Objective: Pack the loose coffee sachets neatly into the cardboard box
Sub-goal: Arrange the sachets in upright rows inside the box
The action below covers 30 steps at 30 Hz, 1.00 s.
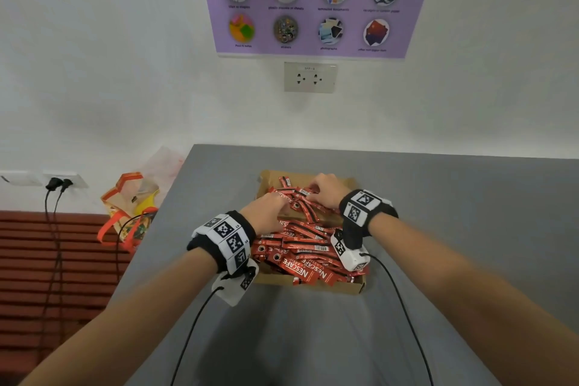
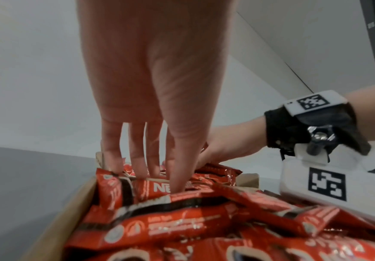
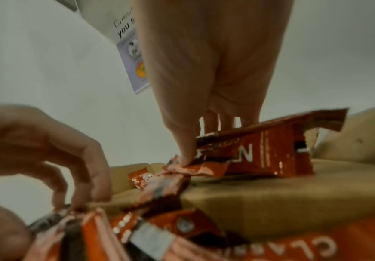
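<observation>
An open cardboard box (image 1: 313, 287) sits on the grey table, heaped with several red coffee sachets (image 1: 307, 247) lying at crossed angles. Both hands reach into its far half. My left hand (image 1: 280, 202) dips into the pile with thumb and fingers (image 2: 137, 159) on either side of a red sachet (image 2: 157, 187), pinching it. Just to its right, my right hand (image 1: 313, 194) pinches another sachet (image 3: 260, 155), the thumb (image 3: 184, 150) pressing on its crumpled end and the fingers behind it. The fingertips are partly buried among the wrappers.
The table (image 1: 454, 213) runs wide to the right and toward me; its left edge drops off beside a colourful bag (image 1: 131, 207) on the floor. A white wall with a socket (image 1: 310, 77) and a purple poster stands behind. Cables trail from both wrist cameras.
</observation>
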Each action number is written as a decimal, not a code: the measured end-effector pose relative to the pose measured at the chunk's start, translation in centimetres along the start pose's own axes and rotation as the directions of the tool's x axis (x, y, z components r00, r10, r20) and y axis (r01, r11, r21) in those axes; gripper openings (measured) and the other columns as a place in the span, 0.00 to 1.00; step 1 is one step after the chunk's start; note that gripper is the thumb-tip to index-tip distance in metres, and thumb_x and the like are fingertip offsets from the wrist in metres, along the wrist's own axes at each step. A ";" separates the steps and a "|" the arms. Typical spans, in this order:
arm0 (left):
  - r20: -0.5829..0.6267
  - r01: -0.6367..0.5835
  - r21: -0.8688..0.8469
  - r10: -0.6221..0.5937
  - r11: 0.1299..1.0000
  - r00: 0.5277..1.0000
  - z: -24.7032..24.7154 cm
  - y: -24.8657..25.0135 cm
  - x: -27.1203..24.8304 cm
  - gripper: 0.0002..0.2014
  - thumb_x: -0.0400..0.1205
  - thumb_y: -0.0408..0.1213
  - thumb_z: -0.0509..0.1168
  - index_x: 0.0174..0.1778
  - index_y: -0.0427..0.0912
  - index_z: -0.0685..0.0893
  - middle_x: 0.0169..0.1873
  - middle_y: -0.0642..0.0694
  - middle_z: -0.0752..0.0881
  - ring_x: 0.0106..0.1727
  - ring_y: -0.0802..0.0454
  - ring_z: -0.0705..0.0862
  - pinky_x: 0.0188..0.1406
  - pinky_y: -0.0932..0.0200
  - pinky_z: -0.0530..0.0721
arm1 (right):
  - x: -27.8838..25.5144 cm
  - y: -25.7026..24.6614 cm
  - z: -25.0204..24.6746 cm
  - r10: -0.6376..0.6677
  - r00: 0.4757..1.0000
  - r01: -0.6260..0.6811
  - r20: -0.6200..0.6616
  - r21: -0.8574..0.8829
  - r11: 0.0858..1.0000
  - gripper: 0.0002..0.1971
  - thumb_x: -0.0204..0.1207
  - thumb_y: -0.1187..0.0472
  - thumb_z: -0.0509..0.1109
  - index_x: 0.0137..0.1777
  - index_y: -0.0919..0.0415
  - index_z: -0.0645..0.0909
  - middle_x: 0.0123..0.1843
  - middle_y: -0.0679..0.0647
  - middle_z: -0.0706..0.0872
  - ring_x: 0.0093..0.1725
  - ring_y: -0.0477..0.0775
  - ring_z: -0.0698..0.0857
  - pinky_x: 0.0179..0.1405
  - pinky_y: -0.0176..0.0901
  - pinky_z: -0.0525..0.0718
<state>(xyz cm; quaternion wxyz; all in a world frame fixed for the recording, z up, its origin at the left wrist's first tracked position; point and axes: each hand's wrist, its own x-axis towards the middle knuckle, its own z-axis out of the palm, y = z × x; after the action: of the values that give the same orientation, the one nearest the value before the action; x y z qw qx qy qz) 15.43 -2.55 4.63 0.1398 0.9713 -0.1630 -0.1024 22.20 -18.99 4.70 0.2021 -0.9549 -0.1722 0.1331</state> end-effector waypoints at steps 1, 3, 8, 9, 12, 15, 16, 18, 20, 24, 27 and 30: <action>0.000 -0.009 0.002 0.009 1.000 1.000 0.0 0.1 0.0 0.12 0.76 0.31 0.69 0.55 0.39 0.81 0.55 0.46 0.81 0.56 0.51 0.80 0.54 0.61 0.79 | 0.3 0.2 0.3 0.009 1.000 -0.009 0.010 -0.007 1.000 0.15 0.79 0.60 0.68 0.62 0.68 0.82 0.59 0.62 0.86 0.57 0.59 0.84 0.57 0.46 0.81; 0.016 -0.022 -0.001 0.022 1.000 1.000 0.2 0.2 0.0 0.09 0.76 0.30 0.69 0.51 0.39 0.83 0.51 0.46 0.84 0.54 0.51 0.82 0.53 0.60 0.82 | 0.7 0.5 0.7 0.013 1.000 -0.013 0.020 -0.009 1.000 0.17 0.79 0.60 0.68 0.65 0.67 0.81 0.62 0.61 0.85 0.59 0.58 0.84 0.58 0.43 0.79; 0.042 -0.046 0.015 0.046 0.999 0.998 0.6 0.5 0.0 0.13 0.76 0.28 0.68 0.56 0.39 0.82 0.53 0.45 0.85 0.54 0.51 0.83 0.53 0.61 0.83 | 0.9 0.7 0.7 0.004 1.000 -0.003 0.016 -0.018 1.000 0.16 0.80 0.60 0.67 0.65 0.67 0.81 0.62 0.61 0.85 0.61 0.58 0.83 0.62 0.45 0.78; 0.046 -0.052 0.014 0.051 0.999 0.998 0.6 0.4 0.0 0.14 0.76 0.28 0.68 0.57 0.39 0.82 0.54 0.45 0.85 0.55 0.50 0.83 0.53 0.60 0.83 | 0.9 0.7 0.6 0.002 1.000 -0.002 0.015 -0.015 1.000 0.16 0.80 0.61 0.66 0.65 0.67 0.81 0.63 0.61 0.85 0.61 0.58 0.83 0.62 0.45 0.78; 0.086 -0.062 0.023 0.060 0.998 0.994 0.7 0.5 0.0 0.15 0.76 0.29 0.68 0.60 0.37 0.82 0.56 0.42 0.85 0.56 0.49 0.83 0.56 0.59 0.83 | 0.7 0.8 0.2 -0.004 0.999 0.004 0.037 0.013 1.000 0.16 0.81 0.61 0.65 0.65 0.65 0.81 0.63 0.60 0.85 0.61 0.57 0.83 0.63 0.45 0.79; 0.095 -0.050 0.040 0.046 0.998 0.994 0.7 0.6 0.0 0.17 0.78 0.31 0.68 0.63 0.35 0.81 0.60 0.41 0.84 0.59 0.48 0.83 0.56 0.61 0.80 | 0.0 1.0 -0.5 -0.016 0.999 0.015 0.046 0.024 1.000 0.16 0.81 0.62 0.65 0.67 0.63 0.80 0.66 0.59 0.84 0.63 0.56 0.82 0.64 0.45 0.78; 0.102 -0.048 0.044 0.043 0.998 0.994 0.7 0.6 0.0 0.17 0.79 0.32 0.68 0.63 0.35 0.81 0.60 0.41 0.83 0.59 0.47 0.82 0.56 0.61 0.80 | -0.4 1.1 -0.8 -0.023 0.999 0.021 0.034 0.037 0.999 0.16 0.81 0.62 0.64 0.67 0.63 0.80 0.66 0.59 0.83 0.64 0.56 0.81 0.64 0.43 0.76; 0.122 -0.043 0.058 0.035 0.997 0.992 0.7 0.7 0.0 0.16 0.79 0.32 0.67 0.64 0.35 0.81 0.61 0.40 0.82 0.59 0.46 0.82 0.56 0.59 0.80 | -1.3 1.1 -1.4 -0.039 0.999 0.039 0.011 0.056 0.998 0.16 0.81 0.62 0.64 0.68 0.63 0.79 0.67 0.58 0.82 0.66 0.56 0.80 0.61 0.39 0.74; 0.131 -0.043 0.077 0.032 0.996 0.991 0.7 0.7 -0.1 0.15 0.80 0.33 0.66 0.63 0.36 0.81 0.60 0.40 0.83 0.58 0.45 0.83 0.55 0.58 0.81 | -2.5 1.1 -1.8 -0.064 0.998 0.064 -0.006 0.081 0.995 0.15 0.81 0.59 0.66 0.66 0.62 0.81 0.65 0.57 0.83 0.64 0.54 0.81 0.58 0.37 0.74; 0.127 -0.063 0.090 0.051 0.994 0.991 0.7 1.1 -0.3 0.13 0.80 0.33 0.65 0.60 0.36 0.81 0.57 0.41 0.84 0.55 0.46 0.84 0.54 0.58 0.81 | -5.8 1.2 -1.9 -0.127 0.988 0.123 0.082 0.054 0.991 0.12 0.75 0.53 0.71 0.53 0.59 0.83 0.48 0.48 0.83 0.51 0.48 0.83 0.45 0.30 0.76; 0.167 -0.040 0.087 0.025 0.995 0.986 0.7 1.2 -0.3 0.14 0.80 0.34 0.65 0.61 0.36 0.80 0.57 0.41 0.84 0.55 0.45 0.84 0.54 0.58 0.81 | -7.6 1.7 -1.1 -0.076 0.967 0.082 0.241 -0.015 0.997 0.24 0.69 0.45 0.75 0.59 0.61 0.80 0.50 0.49 0.83 0.49 0.47 0.82 0.44 0.31 0.78; 0.197 -0.025 0.105 0.004 0.994 0.980 0.5 1.5 -0.2 0.15 0.80 0.35 0.65 0.61 0.35 0.80 0.57 0.40 0.84 0.54 0.45 0.84 0.53 0.56 0.82 | -8.2 2.1 0.4 -0.074 0.955 0.097 0.288 -0.069 0.993 0.36 0.62 0.37 0.76 0.65 0.59 0.77 0.60 0.51 0.83 0.57 0.51 0.82 0.57 0.43 0.83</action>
<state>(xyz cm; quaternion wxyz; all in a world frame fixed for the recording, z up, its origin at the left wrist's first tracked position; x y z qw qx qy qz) 14.67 -3.93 4.61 0.0716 0.9613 -0.1883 -0.1878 15.25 -23.77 4.99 0.1415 -0.9249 -0.2459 0.2530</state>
